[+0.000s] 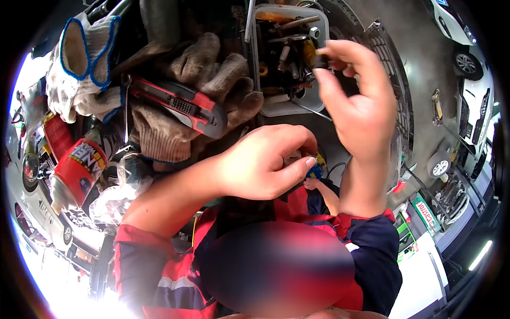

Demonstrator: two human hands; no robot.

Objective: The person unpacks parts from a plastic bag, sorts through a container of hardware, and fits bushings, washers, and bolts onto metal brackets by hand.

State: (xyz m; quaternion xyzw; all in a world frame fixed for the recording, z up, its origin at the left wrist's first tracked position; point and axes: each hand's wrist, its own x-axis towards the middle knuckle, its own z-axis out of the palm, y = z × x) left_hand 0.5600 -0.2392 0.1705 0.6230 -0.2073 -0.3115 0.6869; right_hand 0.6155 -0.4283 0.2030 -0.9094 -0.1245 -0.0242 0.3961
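White car: I see it [476, 106] well off to the right of the plastic bin, across the workshop floor.
Grille: a black meshed part [387, 50] stands just right of the bin, partly hidden from me by the right hand.
Plastic bin: my landmark, a pale, open container [287, 111], filled with loose tools and hardware.
Worn gloves: brownish knit ones [228, 74] lie heaped just left of the bin.
White gloves: blue-edged, these [74, 95] sit farther left of the bin.
Right hand: raised at the bin's right edge, this hand [366, 101] pinches a small dark piece between thumb and fingers.
Left hand: I have this hand [268, 162] just below the bin, fingers curled and thumb near them; I cannot tell whether it grips anything.
Red can: lettered and tilted [79, 167], well left of and below the bin.
Utility knife: red and black [180, 106], resting on the worn gloves left of the bin.
Hex nut: pale [315, 33], inside the bin's upper right corner.
Dark piece: blurred [321, 60], at the bin's right edge, in the right hand's fingertips.
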